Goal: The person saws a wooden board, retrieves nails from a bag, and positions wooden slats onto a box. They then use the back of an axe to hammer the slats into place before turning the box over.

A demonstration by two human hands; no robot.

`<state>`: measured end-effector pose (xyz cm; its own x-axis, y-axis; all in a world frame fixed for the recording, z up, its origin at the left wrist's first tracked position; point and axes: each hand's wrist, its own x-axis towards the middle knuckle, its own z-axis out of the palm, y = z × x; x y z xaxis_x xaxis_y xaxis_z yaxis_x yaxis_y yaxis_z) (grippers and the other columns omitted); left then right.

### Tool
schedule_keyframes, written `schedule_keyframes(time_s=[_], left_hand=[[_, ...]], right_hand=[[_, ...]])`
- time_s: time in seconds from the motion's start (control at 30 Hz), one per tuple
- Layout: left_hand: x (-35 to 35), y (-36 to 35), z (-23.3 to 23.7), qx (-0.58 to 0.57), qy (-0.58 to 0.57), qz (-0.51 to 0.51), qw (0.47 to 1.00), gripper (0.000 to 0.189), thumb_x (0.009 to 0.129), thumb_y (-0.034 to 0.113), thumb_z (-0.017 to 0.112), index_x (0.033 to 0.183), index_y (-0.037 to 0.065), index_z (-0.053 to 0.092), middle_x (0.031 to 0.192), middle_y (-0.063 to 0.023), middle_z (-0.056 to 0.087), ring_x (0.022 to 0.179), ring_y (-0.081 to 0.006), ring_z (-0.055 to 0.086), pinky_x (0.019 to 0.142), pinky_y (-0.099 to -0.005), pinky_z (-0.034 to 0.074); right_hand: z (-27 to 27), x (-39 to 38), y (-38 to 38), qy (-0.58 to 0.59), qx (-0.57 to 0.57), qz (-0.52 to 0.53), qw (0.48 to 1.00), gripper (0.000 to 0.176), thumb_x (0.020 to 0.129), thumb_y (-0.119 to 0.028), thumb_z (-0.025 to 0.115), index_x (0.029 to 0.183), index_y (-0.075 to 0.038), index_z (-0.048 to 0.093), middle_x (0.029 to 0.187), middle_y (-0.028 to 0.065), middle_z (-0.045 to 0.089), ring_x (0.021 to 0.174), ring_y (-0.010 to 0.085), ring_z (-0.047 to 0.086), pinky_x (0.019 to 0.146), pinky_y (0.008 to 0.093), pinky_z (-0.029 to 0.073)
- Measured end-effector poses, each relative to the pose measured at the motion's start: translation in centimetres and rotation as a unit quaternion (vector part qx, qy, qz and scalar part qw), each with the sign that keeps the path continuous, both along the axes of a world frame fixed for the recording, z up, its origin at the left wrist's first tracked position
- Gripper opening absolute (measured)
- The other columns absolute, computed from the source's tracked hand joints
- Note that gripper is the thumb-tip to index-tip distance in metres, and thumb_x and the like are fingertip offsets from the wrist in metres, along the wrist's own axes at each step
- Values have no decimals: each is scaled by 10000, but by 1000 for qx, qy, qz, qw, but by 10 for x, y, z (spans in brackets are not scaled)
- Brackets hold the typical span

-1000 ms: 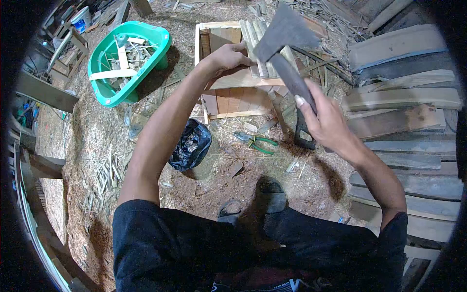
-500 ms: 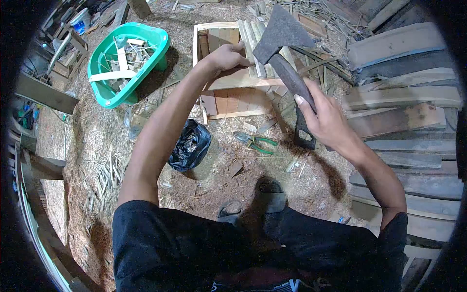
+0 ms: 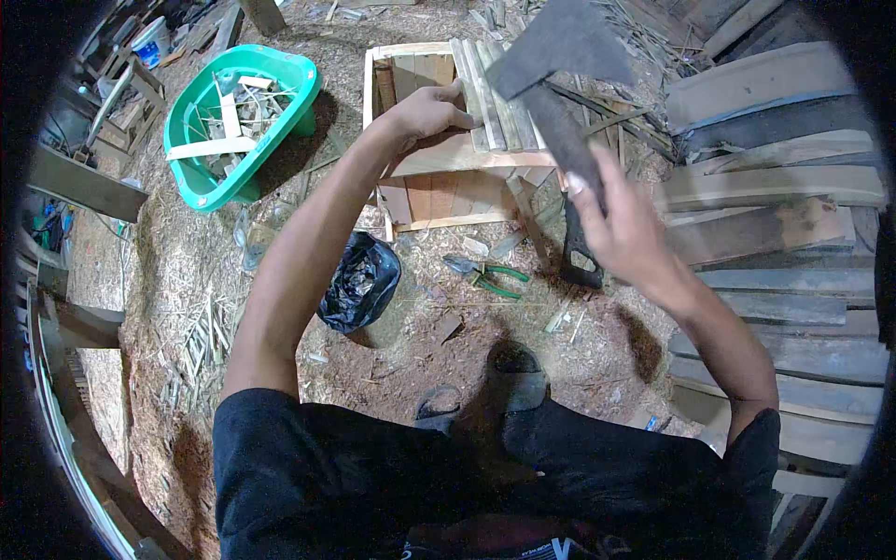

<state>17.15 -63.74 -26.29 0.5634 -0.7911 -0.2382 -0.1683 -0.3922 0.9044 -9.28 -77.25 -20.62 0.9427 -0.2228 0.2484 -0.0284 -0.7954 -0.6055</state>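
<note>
In my right hand (image 3: 616, 219) is the handle of a hatchet (image 3: 565, 51), its wide grey blade raised over the wooden slats (image 3: 499, 98). The hatchet and hand are slightly blurred. My left hand (image 3: 429, 117) rests at the left edge of these slats, its fingers and thumb closed on the outermost one. Whether something small is also pinched there is hidden. Several slats lie side by side across a pale wooden frame (image 3: 448, 159), whose left part is open. The blade covers the slats' upper right side.
Green-handled pliers (image 3: 490, 275), a black-handled saw (image 3: 581, 271) and a black plastic bag (image 3: 359, 285) sit on the sawdust-covered ground. A green tub (image 3: 177, 182) of wood scraps stands at left. Boards (image 3: 775, 187) are laid along the right. A white bucket (image 3: 151, 42) is far left.
The hatchet head has moved a little right and its blade has turned, blurring with motion. My left hand stays at the slats. The whole view has shifted slightly.
</note>
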Motion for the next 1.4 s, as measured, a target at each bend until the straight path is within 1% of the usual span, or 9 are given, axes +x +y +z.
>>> schedule_keyframes(time_s=[0.1,0.17,0.4,0.63,0.8,1.1,1.27,1.37,1.4], left_hand=[[0,1,0,-4,64,-10,998,879,794,167,765,1498,-69,294,1454,-157,495,1260,-195,510,1072,-272,374],[4,-1,-8,-8,22,-8,1000,880,792,162,765,1499,-67,293,1452,-156,496,1254,-193,516,1068,-269,378],[4,-2,-3,15,-26,4,1000,845,793,152,749,1489,-66,322,1427,-142,525,1233,-195,529,1068,-284,384],[10,-1,-8,-7,-19,-39,999,824,799,198,763,1480,-44,367,1408,-157,540,1245,-212,525,1087,-299,366],[1,0,-3,3,-24,1,1000,747,815,174,750,1469,10,429,1358,-124,580,1216,-198,530,1087,-298,362],[18,-5,-23,-23,23,-39,999,810,803,155,753,1474,-72,359,1415,-155,530,1256,-196,506,1087,-290,349],[0,2,0,-6,-14,-8,1000,855,789,149,760,1491,-68,321,1367,-170,564,1185,-189,549,1024,-275,401],[5,0,-1,21,10,-17,1000,875,786,146,763,1494,-77,301,1340,-172,580,1097,-192,587,965,-269,442],[8,0,-3,38,24,-22,999,880,785,145,764,1494,-81,295,1332,-171,583,1066,-193,599,945,-268,454]], right_hand=[[-16,-3,3,33,4,44,998,353,963,-112,536,1280,20,458,846,298,645,822,488,653,682,526,494],[-6,-3,1,107,19,39,993,344,961,-102,530,1275,21,462,846,291,645,803,482,653,683,519,495],[12,-1,3,50,14,14,999,324,967,-102,527,1267,3,466,793,262,640,751,451,656,669,503,490],[7,-1,3,110,32,26,993,366,968,-131,542,1298,-1,453,837,282,641,772,458,665,668,516,495],[18,5,6,2,29,-15,999,371,983,-169,527,1298,8,446,850,293,637,775,467,663,674,520,496],[4,-1,11,93,23,46,994,331,969,-105,527,1272,4,454,846,282,643,784,458,661,671,516,492],[16,2,15,55,27,7,998,348,964,-106,533,1284,-2,444,817,272,638,764,465,654,659,510,493],[-14,2,9,26,-9,37,999,353,965,-113,535,1291,-14,442,805,271,635,750,454,660,650,505,495],[-15,-2,7,86,-43,36,995,374,960,-123,544,1300,-7,443,798,276,632,740,451,662,650,506,499]])
